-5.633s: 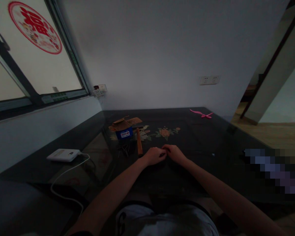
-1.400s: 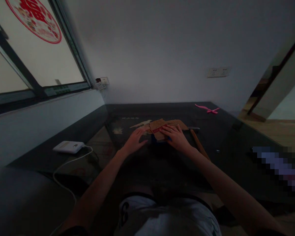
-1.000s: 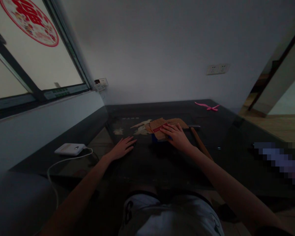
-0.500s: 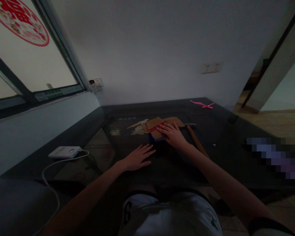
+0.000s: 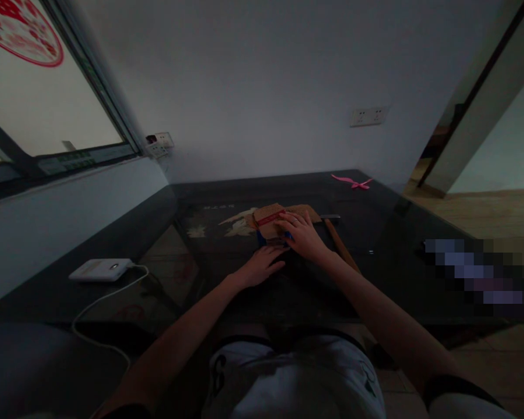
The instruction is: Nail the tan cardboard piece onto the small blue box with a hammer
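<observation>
A folded piece of brown cardboard (image 5: 268,213) with a red strip across it lies on the dark glossy table, something blue showing under its near edge. My right hand (image 5: 303,235) rests over its right side, fingers stretched across the red strip and pressing down. My left hand (image 5: 259,266) lies palm down just in front of the blue edge, fingers extended and its tips close to my right hand. Another brown cardboard piece (image 5: 304,212) extends behind my right hand. Beside my right wrist lies a wooden stick (image 5: 341,244), partly hidden by my forearm.
A white power bank (image 5: 100,269) with a white cable lies on the left of the table (image 5: 388,279). A pink ribbon (image 5: 353,183) is near the back right corner. A blurred-out object (image 5: 475,270) sits at the right edge. Wall and window bound the far and left sides.
My left hand has moved forward and right, up to the cardboard's near edge. My right hand stays on the cardboard, fingers slightly more bent. The view has shifted a little to the right.
</observation>
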`<action>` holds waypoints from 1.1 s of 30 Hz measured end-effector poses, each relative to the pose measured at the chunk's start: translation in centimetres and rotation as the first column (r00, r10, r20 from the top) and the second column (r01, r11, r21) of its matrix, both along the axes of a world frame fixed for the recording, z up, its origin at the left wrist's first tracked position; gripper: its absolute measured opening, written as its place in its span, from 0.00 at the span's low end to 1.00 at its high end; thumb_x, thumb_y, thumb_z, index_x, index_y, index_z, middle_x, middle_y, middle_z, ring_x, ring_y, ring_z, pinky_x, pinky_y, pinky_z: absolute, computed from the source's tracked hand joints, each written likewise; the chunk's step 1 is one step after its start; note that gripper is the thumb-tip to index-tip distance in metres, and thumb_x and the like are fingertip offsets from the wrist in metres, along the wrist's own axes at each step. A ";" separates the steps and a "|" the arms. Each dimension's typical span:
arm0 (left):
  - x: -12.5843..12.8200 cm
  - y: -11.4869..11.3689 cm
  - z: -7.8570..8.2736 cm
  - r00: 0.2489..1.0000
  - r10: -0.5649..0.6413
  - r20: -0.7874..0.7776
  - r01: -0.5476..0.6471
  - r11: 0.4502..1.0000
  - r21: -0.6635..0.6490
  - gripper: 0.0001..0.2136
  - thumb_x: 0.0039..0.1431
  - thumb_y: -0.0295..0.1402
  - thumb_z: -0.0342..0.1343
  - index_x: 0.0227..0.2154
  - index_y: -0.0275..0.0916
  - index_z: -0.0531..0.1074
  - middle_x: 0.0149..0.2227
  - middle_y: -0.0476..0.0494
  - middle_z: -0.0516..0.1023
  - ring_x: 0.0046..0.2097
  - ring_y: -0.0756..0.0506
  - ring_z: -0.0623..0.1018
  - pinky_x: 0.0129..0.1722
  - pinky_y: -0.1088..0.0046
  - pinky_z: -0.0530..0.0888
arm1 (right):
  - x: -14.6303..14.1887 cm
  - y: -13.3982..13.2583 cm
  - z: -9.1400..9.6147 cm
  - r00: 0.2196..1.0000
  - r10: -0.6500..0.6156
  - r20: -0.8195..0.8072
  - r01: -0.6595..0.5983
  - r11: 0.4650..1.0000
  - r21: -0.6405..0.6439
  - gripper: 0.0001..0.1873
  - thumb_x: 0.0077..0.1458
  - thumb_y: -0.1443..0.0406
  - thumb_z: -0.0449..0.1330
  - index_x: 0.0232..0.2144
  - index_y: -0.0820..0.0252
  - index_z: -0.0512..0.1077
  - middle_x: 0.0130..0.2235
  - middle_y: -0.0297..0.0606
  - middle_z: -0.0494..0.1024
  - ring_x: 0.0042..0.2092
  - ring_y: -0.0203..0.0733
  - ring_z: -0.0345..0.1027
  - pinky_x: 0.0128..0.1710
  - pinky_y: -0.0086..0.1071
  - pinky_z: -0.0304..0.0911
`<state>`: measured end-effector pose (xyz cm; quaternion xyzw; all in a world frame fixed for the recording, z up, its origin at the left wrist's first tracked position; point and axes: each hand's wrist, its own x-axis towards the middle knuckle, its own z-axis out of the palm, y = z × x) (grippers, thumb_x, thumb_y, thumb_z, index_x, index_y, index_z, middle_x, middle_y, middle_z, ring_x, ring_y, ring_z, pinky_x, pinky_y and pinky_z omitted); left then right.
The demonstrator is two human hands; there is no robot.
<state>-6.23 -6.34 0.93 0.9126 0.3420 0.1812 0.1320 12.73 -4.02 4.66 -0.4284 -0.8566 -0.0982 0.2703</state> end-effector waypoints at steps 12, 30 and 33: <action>-4.2 0.6 1.4 0.998 0.051 0.048 -0.052 0.999 0.006 0.07 0.57 0.32 0.53 0.37 0.41 0.74 0.40 0.44 0.75 0.45 0.46 0.73 0.48 0.67 0.69 | 0.9 -0.2 0.2 0.997 0.017 -0.072 -0.020 0.999 -0.038 0.26 0.51 0.74 0.51 0.53 0.55 0.66 0.56 0.39 0.68 0.59 0.46 0.54 0.60 0.56 0.40; -1.9 -1.1 1.6 0.954 -0.134 -0.269 0.193 0.959 0.209 0.05 0.58 0.33 0.51 0.32 0.39 0.71 0.34 0.45 0.74 0.40 0.46 0.71 0.44 0.68 0.63 | 1.1 -0.1 -0.1 0.999 0.000 -0.054 -0.002 1.000 -0.028 0.23 0.53 0.72 0.52 0.51 0.55 0.69 0.55 0.39 0.70 0.56 0.48 0.58 0.58 0.53 0.45; -1.7 -1.2 1.4 0.952 -0.116 -0.283 0.187 0.953 0.237 0.04 0.56 0.31 0.52 0.31 0.38 0.70 0.33 0.45 0.74 0.39 0.46 0.71 0.43 0.68 0.64 | 1.1 0.0 -0.1 0.999 -0.010 -0.035 0.009 1.000 -0.026 0.22 0.54 0.71 0.53 0.51 0.54 0.69 0.55 0.39 0.69 0.56 0.48 0.58 0.58 0.52 0.46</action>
